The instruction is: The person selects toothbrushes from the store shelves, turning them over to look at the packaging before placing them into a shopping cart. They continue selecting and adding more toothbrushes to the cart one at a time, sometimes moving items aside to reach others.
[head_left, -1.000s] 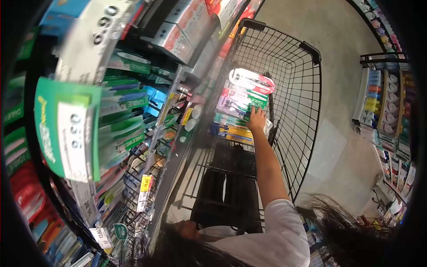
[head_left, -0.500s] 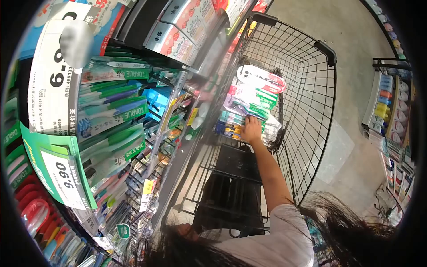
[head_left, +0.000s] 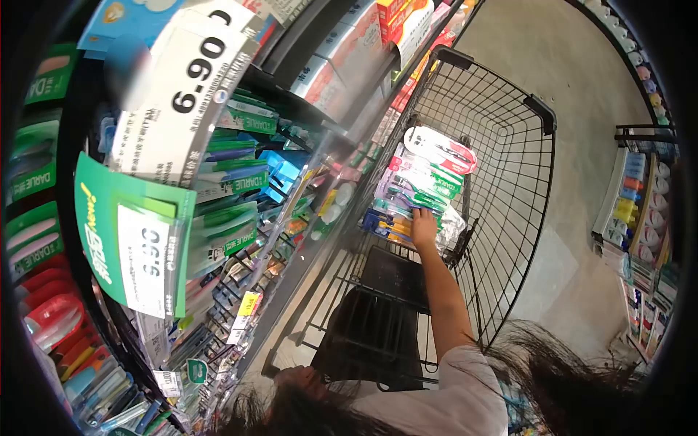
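Observation:
My right hand (head_left: pixel 424 227) reaches into the black wire shopping cart (head_left: pixel 534 196). Its fingers curl onto a toothbrush pack (head_left: pixel 398 227) at the near end of a pile. Farther up the pile are green and white toothbrush packs (head_left: pixel 443 183) and a white and red pack (head_left: pixel 443 149), shiny with glare. At the lower edge my left hand (head_left: pixel 299 378), partly covered by hair, is closed at the cart's handle; its fingers are hard to see.
On the left, a store shelf holds green toothbrush packs (head_left: pixel 236 236) behind price tags (head_left: pixel 149 254). Boxes (head_left: pixel 342 58) stand on the shelf at the top. Another shelf of goods (head_left: pixel 632 196) lies to the right, across the grey floor (head_left: pixel 560 269).
The view has shifted, so the cart and pile sit slightly lower and farther right. My right hand stays on the packs, with a green toothbrush now showing more clearly above its fingers.

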Demonstrator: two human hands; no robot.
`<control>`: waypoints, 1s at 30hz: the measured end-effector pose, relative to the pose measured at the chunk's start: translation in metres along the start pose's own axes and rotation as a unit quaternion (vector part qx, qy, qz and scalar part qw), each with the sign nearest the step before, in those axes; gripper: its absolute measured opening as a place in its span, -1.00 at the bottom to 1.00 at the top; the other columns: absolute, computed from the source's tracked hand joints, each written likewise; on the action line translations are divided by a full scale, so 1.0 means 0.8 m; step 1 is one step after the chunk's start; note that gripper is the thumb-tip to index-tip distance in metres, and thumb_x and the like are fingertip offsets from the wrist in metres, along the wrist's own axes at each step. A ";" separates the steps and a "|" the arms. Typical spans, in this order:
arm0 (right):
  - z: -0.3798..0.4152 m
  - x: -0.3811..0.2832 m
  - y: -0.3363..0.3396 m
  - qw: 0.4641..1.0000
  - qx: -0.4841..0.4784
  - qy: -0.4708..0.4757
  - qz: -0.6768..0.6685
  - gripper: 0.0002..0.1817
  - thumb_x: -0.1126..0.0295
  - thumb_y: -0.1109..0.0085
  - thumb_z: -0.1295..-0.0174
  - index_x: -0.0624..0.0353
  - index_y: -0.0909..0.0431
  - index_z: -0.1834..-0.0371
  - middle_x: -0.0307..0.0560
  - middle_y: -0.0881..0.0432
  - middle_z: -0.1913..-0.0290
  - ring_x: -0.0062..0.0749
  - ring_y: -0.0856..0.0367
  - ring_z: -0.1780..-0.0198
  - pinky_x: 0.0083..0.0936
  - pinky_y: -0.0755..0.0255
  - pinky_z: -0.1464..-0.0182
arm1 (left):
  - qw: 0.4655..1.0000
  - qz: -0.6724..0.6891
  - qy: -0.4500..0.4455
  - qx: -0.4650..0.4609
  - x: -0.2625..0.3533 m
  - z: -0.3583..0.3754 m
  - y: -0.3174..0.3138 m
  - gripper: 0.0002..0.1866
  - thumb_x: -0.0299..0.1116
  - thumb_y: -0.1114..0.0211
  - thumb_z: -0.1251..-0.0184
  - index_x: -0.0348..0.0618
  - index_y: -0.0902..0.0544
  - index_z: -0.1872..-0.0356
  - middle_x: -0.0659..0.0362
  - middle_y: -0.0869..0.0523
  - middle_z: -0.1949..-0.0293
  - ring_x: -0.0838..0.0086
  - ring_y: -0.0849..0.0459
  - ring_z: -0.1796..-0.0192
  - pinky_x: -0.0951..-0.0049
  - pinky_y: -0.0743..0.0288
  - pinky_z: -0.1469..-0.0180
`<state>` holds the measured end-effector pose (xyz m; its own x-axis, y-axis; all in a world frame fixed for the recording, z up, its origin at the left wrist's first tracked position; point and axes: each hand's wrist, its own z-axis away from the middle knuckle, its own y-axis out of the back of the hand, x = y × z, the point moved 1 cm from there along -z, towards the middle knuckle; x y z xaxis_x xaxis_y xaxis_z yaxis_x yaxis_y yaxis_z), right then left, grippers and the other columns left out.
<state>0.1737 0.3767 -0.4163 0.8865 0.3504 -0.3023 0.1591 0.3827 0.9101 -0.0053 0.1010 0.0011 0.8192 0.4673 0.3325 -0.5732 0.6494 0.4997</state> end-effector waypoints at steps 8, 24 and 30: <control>0.039 0.004 0.086 0.980 0.093 -0.048 -0.169 -0.74 0.54 -0.04 -0.06 0.27 -0.40 0.14 0.23 -0.49 0.22 0.16 -0.47 0.13 -0.08 -0.37 0.15 | 0.997 -0.044 -0.026 0.051 -0.019 -0.014 -0.023 -0.81 -0.19 -0.16 0.04 -0.08 -0.58 0.56 0.10 -0.61 0.58 0.18 -0.64 0.47 0.15 -0.50 0.44; 0.108 -0.399 0.546 0.810 0.348 0.307 -0.358 -0.52 0.40 -0.18 -0.21 0.32 -0.33 -0.18 0.14 -0.49 0.02 -0.17 -0.55 0.01 -0.47 -0.43 -0.04 | 0.961 -0.063 -0.149 0.223 -0.008 -0.054 -0.002 -0.73 -0.18 -0.07 -0.09 -0.06 -0.65 0.58 0.07 -0.68 0.53 0.16 -0.67 0.43 0.10 -0.53 0.40; 0.088 -0.520 0.624 0.740 0.348 0.393 -0.421 -0.50 0.39 -0.18 -0.22 0.28 -0.31 -0.22 0.16 -0.47 0.01 -0.15 -0.55 0.02 -0.37 -0.53 0.06 | 0.955 -0.068 -0.164 0.236 0.003 -0.076 0.001 -0.70 -0.17 -0.06 -0.13 -0.10 -0.67 0.55 0.02 -0.69 0.51 0.13 -0.68 0.41 0.10 -0.55 0.32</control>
<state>-0.0854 0.3620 0.1837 -0.1377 0.7310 -0.6683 0.9386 0.3118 0.1477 -0.0049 0.1393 -0.0460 0.8911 0.1345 0.4334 -0.4532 0.3121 0.8350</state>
